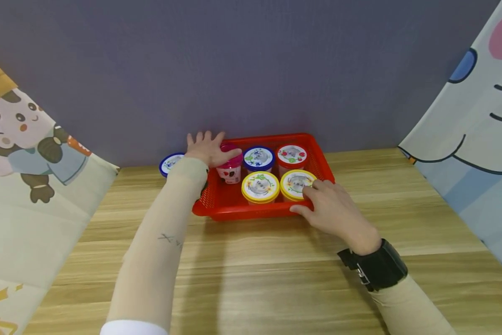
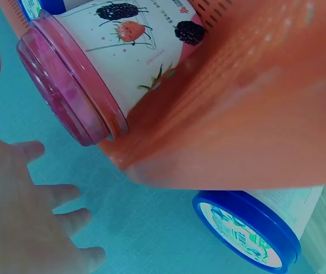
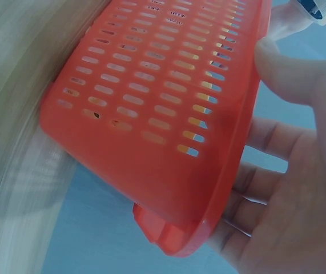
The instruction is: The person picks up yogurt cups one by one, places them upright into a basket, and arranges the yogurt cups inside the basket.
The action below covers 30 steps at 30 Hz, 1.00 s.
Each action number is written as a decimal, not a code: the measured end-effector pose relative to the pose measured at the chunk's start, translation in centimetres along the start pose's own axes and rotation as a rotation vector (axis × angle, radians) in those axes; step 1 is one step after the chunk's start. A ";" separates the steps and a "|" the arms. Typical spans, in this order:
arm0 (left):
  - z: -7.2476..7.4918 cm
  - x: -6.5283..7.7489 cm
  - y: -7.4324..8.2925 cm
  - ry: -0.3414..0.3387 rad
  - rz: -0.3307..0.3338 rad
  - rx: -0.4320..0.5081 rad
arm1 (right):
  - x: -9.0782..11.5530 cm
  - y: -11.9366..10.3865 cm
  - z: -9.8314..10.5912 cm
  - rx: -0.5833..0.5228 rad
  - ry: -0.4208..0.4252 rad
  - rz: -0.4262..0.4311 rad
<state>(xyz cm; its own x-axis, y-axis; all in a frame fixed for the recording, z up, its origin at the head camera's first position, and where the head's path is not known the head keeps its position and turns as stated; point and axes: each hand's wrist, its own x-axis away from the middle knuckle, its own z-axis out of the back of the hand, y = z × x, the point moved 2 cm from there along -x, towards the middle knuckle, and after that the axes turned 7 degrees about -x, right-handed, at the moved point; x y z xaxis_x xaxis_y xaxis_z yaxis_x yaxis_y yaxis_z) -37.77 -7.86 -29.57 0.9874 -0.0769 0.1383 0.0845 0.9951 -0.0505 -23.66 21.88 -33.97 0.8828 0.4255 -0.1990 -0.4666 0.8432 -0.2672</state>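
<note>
My left hand [image 1: 205, 151], fingers spread, is over the back left corner of a red plastic basket [image 1: 251, 212], beside a pink-lidded cup [image 1: 229, 177]. In the left wrist view those fingers are apart from the cup, which has berry prints. My right hand [image 1: 334, 207] grips the basket's front right corner, thumb outside the rim and fingertips over it, right by a yellow-lidded cup [image 1: 296, 183]. Also in the basket stand another yellow-lidded cup [image 1: 260, 187], a blue-lidded cup [image 1: 258, 158] and a red-lidded cup [image 1: 292, 155].
Another blue-lidded cup [image 1: 170, 163] stands outside the basket at its left, partly behind my left forearm. The basket sits on a wood-grain table [image 1: 259, 279] against a grey backdrop [image 1: 251, 70]. Cartoon-printed cloths [image 1: 29, 153] hang at both sides.
</note>
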 end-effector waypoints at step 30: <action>-0.6 2.6 -6.6 -0.097 0.014 0.055 | 0.0 0.0 -0.1 0.008 0.010 0.009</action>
<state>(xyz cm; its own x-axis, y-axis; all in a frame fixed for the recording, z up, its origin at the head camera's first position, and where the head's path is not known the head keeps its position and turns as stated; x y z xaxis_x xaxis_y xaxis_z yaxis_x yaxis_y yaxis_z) -35.71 -14.69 -29.48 0.9708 -0.0588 0.2327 0.0604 0.9982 0.0004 -23.67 21.87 -34.03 0.8780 0.4298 -0.2106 -0.4740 0.8420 -0.2577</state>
